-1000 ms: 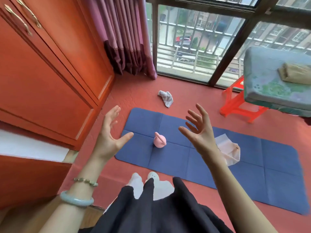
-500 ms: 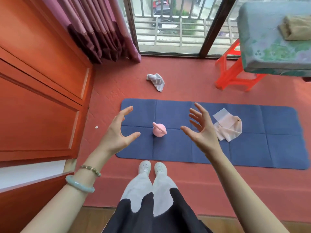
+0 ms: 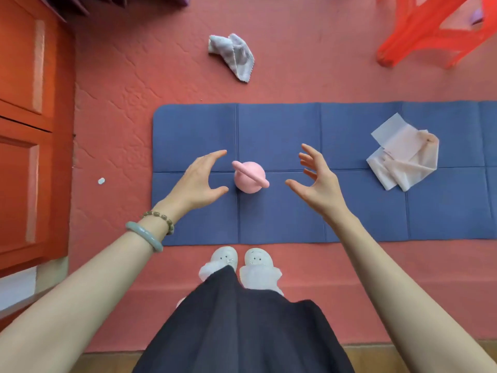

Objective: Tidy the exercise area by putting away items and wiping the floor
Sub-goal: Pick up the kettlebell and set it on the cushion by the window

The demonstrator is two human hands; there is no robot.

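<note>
Four loose things left to deal with, judging by the frame; nothing visibly put away yet, and no sign of wiping begun.

At centre frame, upright on the blue folding mat (image 3: 279, 219): a pink kettlebell (image 3: 248, 176), handle slanting across its top. Just left of it, the left hand (image 3: 200, 179), fingers spread and lightly curved, holding nothing. To its right and a little further off, the right hand (image 3: 317, 181), likewise spread and empty. Neither touching the kettlebell as far as can be told; probably closing in for a two-handed pick-up as the first step.

At right of the mat: a pale folded fabric (image 3: 403, 154), partly unfolded, lying flat. Above the mat, upper centre, on the bare red floor (image 3: 134, 76): a crumpled grey cloth (image 3: 234, 59), likely the wiping rag, untouched. Left of the mat, near the wooden cabinet (image 3: 24, 130): a small pale scrap (image 3: 101, 180). Mat itself spread out flat, unfolded.

Upper right corner: legs of a red plastic stool (image 3: 430, 36). Bottom centre: white slippers (image 3: 239, 261) with small stitched faces, toes at the mat's near edge.

No brand, label or readable writing anywhere: none on kettlebell, mat, cloths or slippers.
</note>
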